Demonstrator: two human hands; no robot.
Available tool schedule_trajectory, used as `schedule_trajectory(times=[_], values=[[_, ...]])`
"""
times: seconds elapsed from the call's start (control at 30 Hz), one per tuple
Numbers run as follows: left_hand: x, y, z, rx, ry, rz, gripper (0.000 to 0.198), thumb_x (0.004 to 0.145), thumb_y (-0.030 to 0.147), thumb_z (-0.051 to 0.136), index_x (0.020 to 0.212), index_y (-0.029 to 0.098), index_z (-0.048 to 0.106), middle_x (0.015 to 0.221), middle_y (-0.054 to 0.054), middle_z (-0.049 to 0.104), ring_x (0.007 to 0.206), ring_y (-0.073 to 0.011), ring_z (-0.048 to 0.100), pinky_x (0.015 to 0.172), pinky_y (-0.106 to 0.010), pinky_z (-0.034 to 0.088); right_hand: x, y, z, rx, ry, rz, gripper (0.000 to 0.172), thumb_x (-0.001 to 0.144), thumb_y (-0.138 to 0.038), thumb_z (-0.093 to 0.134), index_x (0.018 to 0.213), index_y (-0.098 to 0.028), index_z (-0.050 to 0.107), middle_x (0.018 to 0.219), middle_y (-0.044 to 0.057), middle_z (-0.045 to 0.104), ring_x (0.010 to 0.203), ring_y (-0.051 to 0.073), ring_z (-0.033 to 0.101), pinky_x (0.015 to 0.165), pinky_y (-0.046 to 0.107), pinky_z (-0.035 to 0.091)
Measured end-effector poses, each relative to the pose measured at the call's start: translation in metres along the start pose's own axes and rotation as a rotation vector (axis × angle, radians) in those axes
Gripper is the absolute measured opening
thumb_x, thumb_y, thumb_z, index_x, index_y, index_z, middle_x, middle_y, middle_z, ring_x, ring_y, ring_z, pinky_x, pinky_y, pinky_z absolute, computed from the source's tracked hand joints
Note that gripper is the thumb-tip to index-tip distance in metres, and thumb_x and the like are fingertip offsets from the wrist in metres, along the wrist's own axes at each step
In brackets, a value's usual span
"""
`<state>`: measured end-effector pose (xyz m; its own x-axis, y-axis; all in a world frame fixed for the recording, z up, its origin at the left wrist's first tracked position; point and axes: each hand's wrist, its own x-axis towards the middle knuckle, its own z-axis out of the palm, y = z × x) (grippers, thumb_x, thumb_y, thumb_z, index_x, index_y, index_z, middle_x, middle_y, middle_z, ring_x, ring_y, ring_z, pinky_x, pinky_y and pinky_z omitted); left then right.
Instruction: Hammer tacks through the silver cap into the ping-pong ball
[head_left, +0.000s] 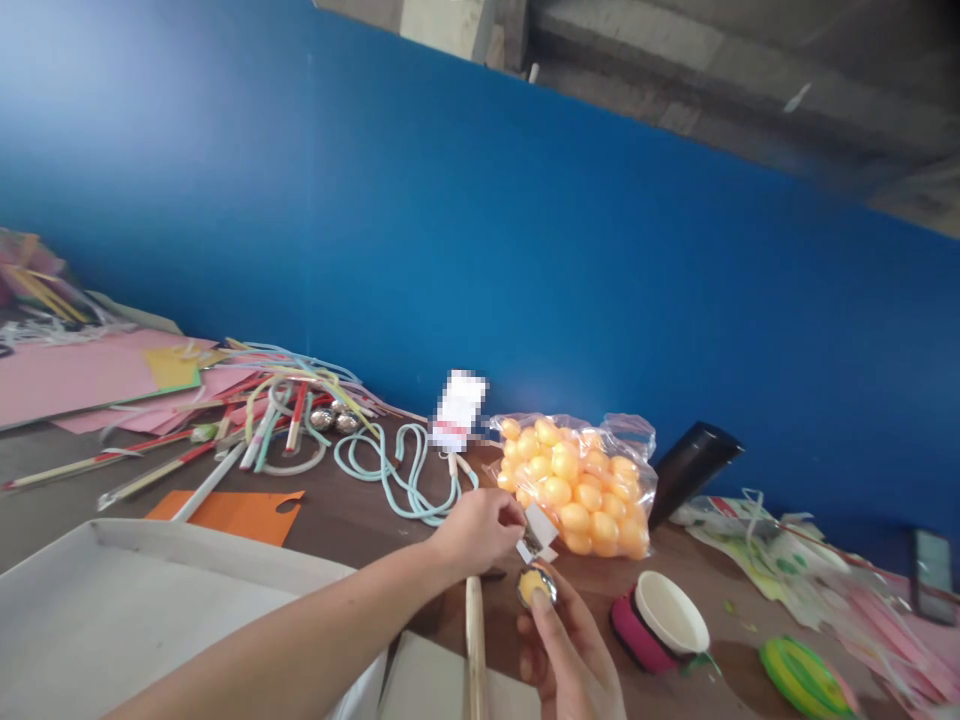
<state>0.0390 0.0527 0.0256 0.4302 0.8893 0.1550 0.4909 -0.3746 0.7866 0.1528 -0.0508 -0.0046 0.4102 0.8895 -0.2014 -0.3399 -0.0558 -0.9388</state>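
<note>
My right hand (574,655) pinches a small shiny silver round piece (537,587) with a pale yellow face, thumb laid across its front. Just above and to its left, my left hand (480,530) has its fingers curled together. Its fingertips meet the left side of a small white box (537,530) with raised flaps; whatever they grip is hidden. Dark contents show inside this box. Below my left wrist lies a wooden stick (475,650), perhaps a handle, its far end near a dark piece. Behind the hands sits a clear bag of orange-yellow balls (577,485).
A white tray (187,570) fills the left front, near orange paper (232,515). Blue cord (405,480), several silver balls (335,417) and sticks lie behind. On the right are a tape roll (664,620), a black cylinder (694,465), green rings (806,675) and a phone (932,575).
</note>
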Motion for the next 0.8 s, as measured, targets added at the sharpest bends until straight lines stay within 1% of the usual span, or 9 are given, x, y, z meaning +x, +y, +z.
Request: schedule_trajectory(times=[0.07,0.13,0.2,0.23,0.3,0.4,0.5,0.7,0.8], values=[[-0.018,-0.001,-0.009,-0.134,-0.030,-0.042,0.022,0.079,0.032,0.047,0.086,0.016,0.060,0.071,-0.004,0.066,0.061,-0.0138,0.061,0.056,-0.023,0.046,-0.003,-0.001,0.003,-0.007,-0.045,-0.002,0.056,0.059,-0.037,0.079,0.109,-0.019,0.059,0.080,0.003,0.066,0.060,0.015,0.059,0.039,0.018,0.042],[-0.036,-0.001,-0.016,-0.575,-0.056,-0.169,0.018,0.074,0.033,0.057,0.078,0.015,0.057,0.061,-0.001,0.062,0.054,-0.0116,0.057,0.054,-0.022,0.045,-0.006,-0.001,0.006,-0.041,-0.082,-0.029,0.053,0.064,-0.036,0.076,0.111,-0.018,0.058,0.084,0.004,0.067,0.062,0.015,0.059,0.040,0.019,0.042],[-0.050,-0.003,-0.018,-0.825,-0.127,-0.221,0.019,0.068,0.030,0.065,0.070,0.014,0.054,0.057,0.001,0.059,0.051,-0.0089,0.054,0.053,-0.021,0.044,-0.009,-0.001,0.007,-0.095,-0.149,-0.070,0.051,0.070,-0.035,0.072,0.115,-0.016,0.055,0.085,0.006,0.067,0.061,0.016,0.059,0.042,0.021,0.044],[-0.055,-0.004,-0.017,-0.912,-0.161,-0.226,0.020,0.067,0.029,0.067,0.069,0.014,0.054,0.058,0.001,0.059,0.051,-0.0082,0.053,0.053,-0.020,0.043,-0.010,-0.001,0.007,-0.126,-0.178,-0.092,0.050,0.072,-0.034,0.070,0.116,-0.016,0.054,0.083,0.005,0.067,0.059,0.015,0.058,0.043,0.022,0.044],[-0.061,-0.009,-0.013,-1.010,-0.210,-0.237,0.021,0.067,0.027,0.069,0.070,0.014,0.053,0.059,0.001,0.060,0.051,-0.0075,0.053,0.053,-0.020,0.043,-0.013,-0.001,0.007,-0.189,-0.213,-0.129,0.049,0.076,-0.033,0.067,0.119,-0.015,0.053,0.081,0.005,0.067,0.056,0.014,0.056,0.045,0.023,0.045],[-0.062,-0.016,-0.006,-1.091,-0.213,-0.245,0.024,0.066,0.026,0.071,0.076,0.014,0.053,0.064,0.001,0.062,0.052,-0.0072,0.055,0.055,-0.020,0.044,-0.016,-0.003,0.009,-0.249,-0.198,-0.150,0.050,0.075,-0.035,0.067,0.119,-0.014,0.054,0.082,0.007,0.067,0.058,0.015,0.056,0.046,0.024,0.047],[-0.059,-0.018,-0.004,-1.079,-0.211,-0.283,0.027,0.064,0.026,0.072,0.082,0.013,0.056,0.072,0.000,0.063,0.054,-0.0075,0.057,0.055,-0.021,0.044,-0.019,-0.008,0.011,-0.244,-0.170,-0.153,0.052,0.071,-0.036,0.069,0.116,-0.013,0.057,0.084,0.009,0.068,0.061,0.018,0.058,0.046,0.026,0.048],[-0.058,-0.018,-0.005,-0.949,-0.168,-0.307,0.025,0.064,0.029,0.071,0.077,0.012,0.059,0.065,0.001,0.063,0.054,-0.0078,0.056,0.056,-0.021,0.044,-0.019,-0.008,0.009,-0.266,-0.198,-0.158,0.049,0.074,-0.034,0.066,0.118,-0.015,0.054,0.087,0.008,0.068,0.066,0.018,0.059,0.048,0.025,0.049],[-0.058,-0.019,-0.004,-0.929,-0.184,-0.308,0.025,0.064,0.031,0.071,0.074,0.012,0.058,0.062,0.001,0.061,0.052,-0.0076,0.054,0.054,-0.020,0.042,-0.017,-0.005,0.005,-0.274,-0.206,-0.157,0.047,0.077,-0.033,0.064,0.119,-0.017,0.052,0.091,0.008,0.067,0.069,0.019,0.060,0.050,0.025,0.050]])
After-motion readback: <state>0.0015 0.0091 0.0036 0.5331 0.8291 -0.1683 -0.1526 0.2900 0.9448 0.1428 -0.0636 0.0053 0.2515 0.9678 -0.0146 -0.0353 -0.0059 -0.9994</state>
